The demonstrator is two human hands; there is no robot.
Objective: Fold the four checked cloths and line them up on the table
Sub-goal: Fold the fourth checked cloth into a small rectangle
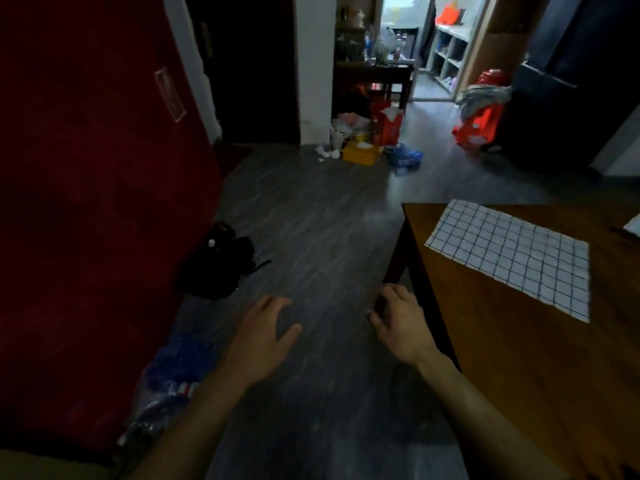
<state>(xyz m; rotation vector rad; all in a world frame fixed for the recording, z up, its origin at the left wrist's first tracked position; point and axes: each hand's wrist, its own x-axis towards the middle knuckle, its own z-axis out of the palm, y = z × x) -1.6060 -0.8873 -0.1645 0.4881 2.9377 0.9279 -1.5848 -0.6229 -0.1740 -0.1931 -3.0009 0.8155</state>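
Both hands empty: left hand (263, 336) spread loosely, right hand (398, 322) with fingers lightly curled, both over the floor (311, 237) at lower centre, off the desk (519, 358). One checked cloth (512, 258) lies flat and unfolded on the desk at right; the other cloths can't be made out. Looks like folding hasn't begun; next move calls for reaching right to take a cloth edge.

Both bare forearms reach forward, palms down. Left hand (261, 336): fingers loosely spread and relaxed, thumb out to the side, holding nothing. Right hand (398, 320): fingers curled downward at the knuckles, thumb tucked inward, nothing gripped.
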